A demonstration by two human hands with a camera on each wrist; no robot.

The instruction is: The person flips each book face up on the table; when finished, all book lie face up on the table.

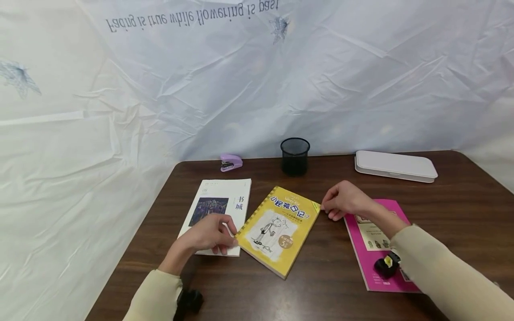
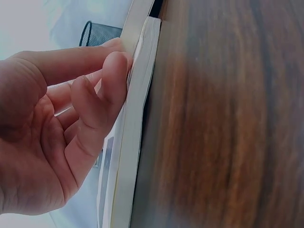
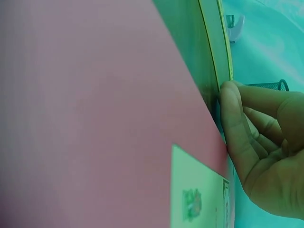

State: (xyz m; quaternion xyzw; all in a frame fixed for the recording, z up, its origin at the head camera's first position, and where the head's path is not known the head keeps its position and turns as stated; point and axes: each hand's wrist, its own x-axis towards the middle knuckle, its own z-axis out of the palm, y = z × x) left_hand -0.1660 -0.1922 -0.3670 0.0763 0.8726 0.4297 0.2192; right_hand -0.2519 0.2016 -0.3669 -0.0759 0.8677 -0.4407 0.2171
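A yellow paperback book [image 1: 277, 229] with a cartoon figure on its cover lies turned at an angle between both hands. My left hand [image 1: 214, 232] pinches its left corner, reaching over a white book [image 1: 218, 189]. In the left wrist view the thumb and forefinger of the left hand [image 2: 66, 123] meet at the book's page edge [image 2: 133, 123]. My right hand [image 1: 345, 199] pinches the upper right corner. The right wrist view shows the right hand's [image 3: 266, 137] thumb and forefinger on the yellow book's edge [image 3: 213, 38]. A magenta book [image 1: 385, 214] lies beneath the right forearm.
Along the back of the dark wooden table [image 1: 321, 285] stand a purple stapler [image 1: 231, 162], a black mesh pen cup [image 1: 295, 158] and a white case [image 1: 395, 166]. A pale printed sheet [image 1: 257, 89] hangs behind the table.
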